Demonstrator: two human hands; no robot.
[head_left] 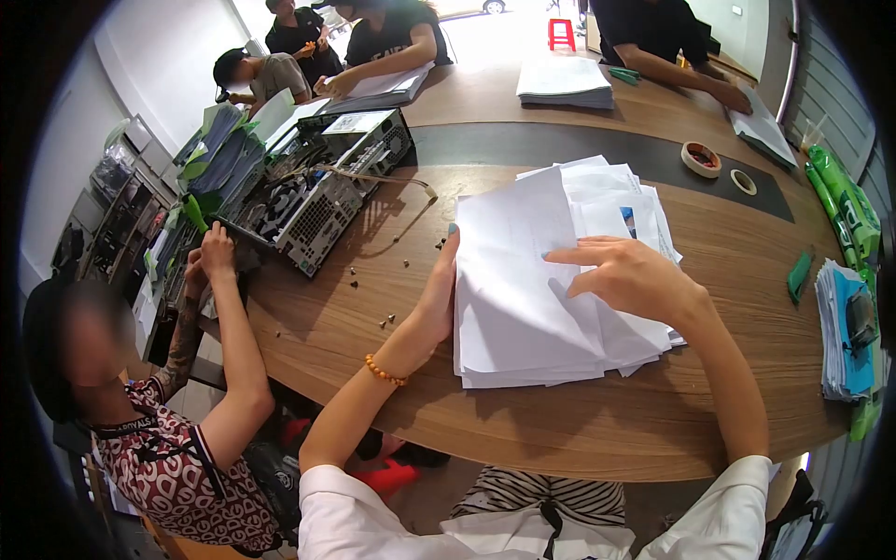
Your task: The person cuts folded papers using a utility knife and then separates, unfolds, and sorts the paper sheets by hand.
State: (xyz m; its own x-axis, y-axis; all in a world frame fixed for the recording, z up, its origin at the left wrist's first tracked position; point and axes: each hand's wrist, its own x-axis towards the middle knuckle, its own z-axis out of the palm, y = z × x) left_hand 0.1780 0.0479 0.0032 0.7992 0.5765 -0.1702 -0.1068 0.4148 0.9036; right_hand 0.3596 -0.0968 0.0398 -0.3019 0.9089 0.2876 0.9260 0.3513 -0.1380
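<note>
A pile of white paper sheets (523, 327) lies in front of me, its top sheet slightly raised and curved. My left hand (441, 291) lies along the pile's left edge, fingers straight and touching the paper, with some fingers hidden. Over the sheets, my right hand (625, 275) has its fingers spread, the fingertips at the top sheet's right side. Under and behind it are looser papers (607, 191), one with a small blue picture.
An opened computer case (327, 205) stands left, with small screws (353, 272) nearby. A person (177, 420) sits left; others work behind. Tape rolls (700, 160), another paper stack (565, 84), a green cutter (799, 277) and a folder pile (845, 327) lie around.
</note>
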